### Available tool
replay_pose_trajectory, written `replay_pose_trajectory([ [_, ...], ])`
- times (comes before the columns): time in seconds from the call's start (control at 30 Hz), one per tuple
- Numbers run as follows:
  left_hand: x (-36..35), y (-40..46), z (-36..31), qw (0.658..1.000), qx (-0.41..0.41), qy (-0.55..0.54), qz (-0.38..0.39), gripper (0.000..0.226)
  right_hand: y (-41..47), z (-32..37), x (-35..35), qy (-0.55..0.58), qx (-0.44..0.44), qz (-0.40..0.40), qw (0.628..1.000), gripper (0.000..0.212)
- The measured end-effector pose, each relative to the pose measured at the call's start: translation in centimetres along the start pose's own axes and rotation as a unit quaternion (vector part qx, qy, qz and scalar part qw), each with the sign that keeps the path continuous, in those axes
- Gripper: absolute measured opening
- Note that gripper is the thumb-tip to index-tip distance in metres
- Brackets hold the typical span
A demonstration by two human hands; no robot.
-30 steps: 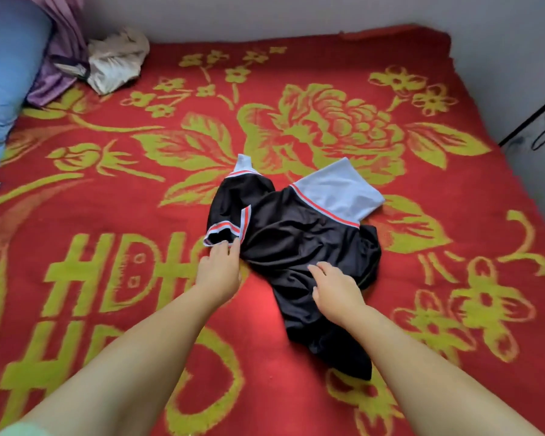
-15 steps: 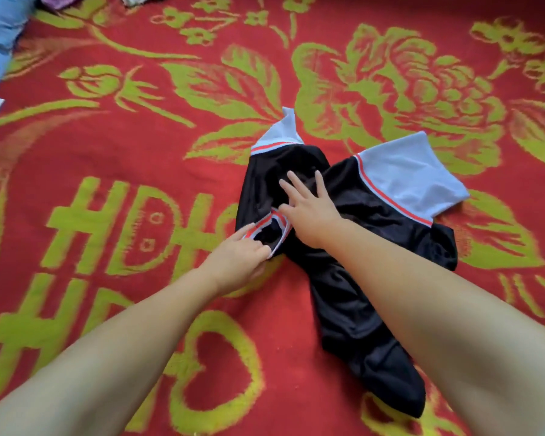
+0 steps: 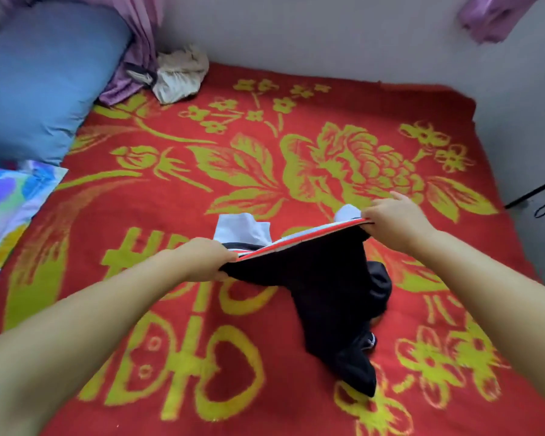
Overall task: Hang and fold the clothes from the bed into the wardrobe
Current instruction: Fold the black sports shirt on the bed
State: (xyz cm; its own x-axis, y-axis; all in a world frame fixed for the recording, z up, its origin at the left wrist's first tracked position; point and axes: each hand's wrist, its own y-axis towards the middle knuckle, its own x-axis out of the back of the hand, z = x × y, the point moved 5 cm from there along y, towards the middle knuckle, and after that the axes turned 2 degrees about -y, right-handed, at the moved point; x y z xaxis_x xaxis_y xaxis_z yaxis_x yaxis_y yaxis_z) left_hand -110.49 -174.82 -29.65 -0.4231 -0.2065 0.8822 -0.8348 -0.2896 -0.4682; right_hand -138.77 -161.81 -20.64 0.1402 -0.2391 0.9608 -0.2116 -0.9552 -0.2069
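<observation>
I had left hand and right hand pinching the black garment hem taut between them; body hung down toward me.

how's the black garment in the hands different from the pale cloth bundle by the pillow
The black garment is dark with red and white trim; the pale cloth bundle is off-white. The garment is pulled taut along one edge between the left hand and right hand, its lower part trailing on the blanket; the bundle lies crumpled and untouched near the wall. Both are on the bed.
</observation>
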Motion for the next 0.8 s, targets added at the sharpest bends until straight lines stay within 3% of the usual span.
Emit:
replay_pose_trajectory([
  [0.03, 2.2, -0.5, 0.3, 0.999, 0.004, 0.001, -0.04, 0.028, -0.7, -1.0, 2.3, 0.076, -0.03, -0.055, 0.995, 0.023],
  [0.1, 7.1, -1.9, 0.9, 0.986, 0.034, -0.059, -0.153, 0.021, -2.2, -2.6, 6.8, 0.245, -0.106, -0.164, 0.95, 0.027],
  [0.17, 11.3, -3.4, 1.8, 0.94, 0.084, -0.182, -0.276, 0.016, -3.2, -3.6, 10.2, 0.366, -0.155, -0.232, 0.888, 0.021],
  [0.23, 15.0, -5.2, 2.8, 0.887, 0.138, -0.254, -0.36, 0.017, -3.7, -3.7, 12.6, 0.487, -0.16, -0.24, 0.825, 0.011],
  [0.3, 17.4, -6.2, 3.6, 0.881, 0.181, -0.246, -0.36, 0.019, -4.5, -3.9, 14.8, 0.557, -0.144, -0.233, 0.784, 0.01],
  [0.4, 18.5, -7.5, 4.3, 0.897, 0.223, -0.222, -0.309, 0.023, -6.1, -4.0, 17.9, 0.494, -0.107, -0.231, 0.831, 0.013],
  [0.5, 18.7, -10.2, 5.0, 0.833, 0.244, -0.324, -0.376, 0.011, -8.3, -3.6, 20.0, 0.422, -0.071, -0.168, 0.888, 0.018],
  [0.6, 18.9, -12.9, 3.9, 0.756, 0.19, -0.429, -0.457, 0.007, -10.5, -2.3, 20.4, 0.345, -0.031, 0.002, 0.938, 0.03],
  [0.67, 18.9, -14.1, 2.3, 0.731, 0.112, -0.526, -0.419, 0.006, -12.2, -1.9, 19.2, 0.284, -0.023, 0.163, 0.945, 0.036],
  [0.7, 18.7, -14.6, 1.3, 0.748, 0.07, -0.554, -0.359, 0.011, -13.2, -1.9, 18.2, 0.255, -0.015, 0.245, 0.935, 0.033],
  [0.77, 17.9, -15.3, -0.2, 0.853, 0.016, -0.486, -0.188, 0.032, -14.8, -2.5, 16.2, 0.212, -0.004, 0.362, 0.908, 0.021],
  [0.8, 17.3, -15.4, -0.7, 0.9, 0.019, -0.423, -0.1, 0.038, -14.8, -3.1, 15.5, 0.193, -0.01, 0.378, 0.905, 0.016],
])
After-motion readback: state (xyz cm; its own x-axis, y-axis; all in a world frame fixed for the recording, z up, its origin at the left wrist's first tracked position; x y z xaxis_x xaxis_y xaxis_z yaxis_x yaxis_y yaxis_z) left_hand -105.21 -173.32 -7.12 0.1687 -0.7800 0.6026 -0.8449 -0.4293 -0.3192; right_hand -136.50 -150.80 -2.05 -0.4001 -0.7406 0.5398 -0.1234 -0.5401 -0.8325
